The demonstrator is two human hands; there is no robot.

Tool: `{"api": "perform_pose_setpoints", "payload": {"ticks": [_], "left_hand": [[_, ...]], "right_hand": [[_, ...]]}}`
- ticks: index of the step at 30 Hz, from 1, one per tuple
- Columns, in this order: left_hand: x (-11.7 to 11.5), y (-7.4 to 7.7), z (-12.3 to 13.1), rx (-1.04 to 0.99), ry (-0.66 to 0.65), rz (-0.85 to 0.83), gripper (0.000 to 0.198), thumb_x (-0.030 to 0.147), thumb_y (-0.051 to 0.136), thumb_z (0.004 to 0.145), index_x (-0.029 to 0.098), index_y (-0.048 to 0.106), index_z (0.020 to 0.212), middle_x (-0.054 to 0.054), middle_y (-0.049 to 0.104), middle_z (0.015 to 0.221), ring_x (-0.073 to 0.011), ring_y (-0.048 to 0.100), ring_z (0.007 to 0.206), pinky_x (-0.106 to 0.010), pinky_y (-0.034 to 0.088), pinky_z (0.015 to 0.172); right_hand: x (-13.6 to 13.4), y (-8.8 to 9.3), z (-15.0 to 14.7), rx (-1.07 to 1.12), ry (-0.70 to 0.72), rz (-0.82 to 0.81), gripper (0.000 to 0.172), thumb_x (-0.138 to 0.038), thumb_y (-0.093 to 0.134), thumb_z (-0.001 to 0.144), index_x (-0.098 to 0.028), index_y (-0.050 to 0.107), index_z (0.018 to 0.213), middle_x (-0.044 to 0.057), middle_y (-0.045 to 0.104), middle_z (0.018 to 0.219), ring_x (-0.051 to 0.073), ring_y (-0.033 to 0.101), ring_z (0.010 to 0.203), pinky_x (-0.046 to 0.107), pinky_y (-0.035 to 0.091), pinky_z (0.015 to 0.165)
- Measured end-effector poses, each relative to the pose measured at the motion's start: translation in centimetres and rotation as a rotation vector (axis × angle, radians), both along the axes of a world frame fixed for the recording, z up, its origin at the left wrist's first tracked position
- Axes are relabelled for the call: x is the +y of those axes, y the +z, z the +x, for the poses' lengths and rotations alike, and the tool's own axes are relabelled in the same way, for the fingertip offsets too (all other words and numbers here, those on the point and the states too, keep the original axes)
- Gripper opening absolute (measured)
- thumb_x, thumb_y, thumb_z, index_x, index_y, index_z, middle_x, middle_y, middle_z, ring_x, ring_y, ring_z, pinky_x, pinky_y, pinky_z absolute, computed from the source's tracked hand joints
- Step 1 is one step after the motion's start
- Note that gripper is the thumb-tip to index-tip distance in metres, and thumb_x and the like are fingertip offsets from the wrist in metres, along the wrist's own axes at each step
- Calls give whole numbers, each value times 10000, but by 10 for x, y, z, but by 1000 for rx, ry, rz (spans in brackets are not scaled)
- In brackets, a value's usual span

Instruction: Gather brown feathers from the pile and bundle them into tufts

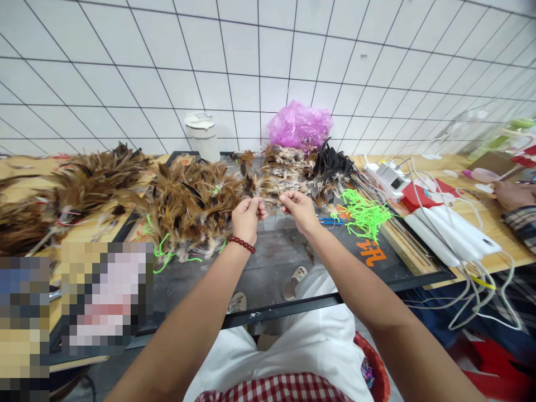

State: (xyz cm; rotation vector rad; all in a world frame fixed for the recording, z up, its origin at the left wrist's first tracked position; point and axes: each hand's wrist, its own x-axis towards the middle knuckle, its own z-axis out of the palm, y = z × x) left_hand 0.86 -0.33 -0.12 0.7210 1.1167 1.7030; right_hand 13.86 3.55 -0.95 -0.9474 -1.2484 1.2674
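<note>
My left hand [247, 216], with a dark red bead bracelet [242, 243] at its wrist, is closed in a pinch near the middle of the dark glass-topped board [268, 262]. A small dark feather tip shows by its fingers. To its right my right hand [299, 210] also pinches, a short gap away; what it holds is too small to name. Brown feathers [188, 195] are heaped left of my left hand. Pale fluffy feathers [288, 167] and black feathers [333, 164] lie behind my hands. Bright green strings [364, 212] are piled right of my right hand.
A white lidded cup [203, 137] and a pink plastic bag [299, 124] stand by the tiled wall. Blue tweezers [330, 221] lie near my right wrist. At right are a white power strip [387, 178], tangled cables and another person's hand [513, 195].
</note>
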Motion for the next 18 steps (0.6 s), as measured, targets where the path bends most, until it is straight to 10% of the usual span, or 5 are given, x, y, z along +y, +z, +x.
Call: {"api": "perform_pose_setpoints", "payload": {"ticks": [18], "left_hand": [[-11,9,4,-102,-368,-232,127,189,616,797,84,612,726,-61,626,627,-89,578,511,-194,462,488]], "right_hand": [[-10,2,-10,71,-97,180,204,-286,742,621,-175,629,750,-11,637,715,105,562,645,256,471,655]]}}
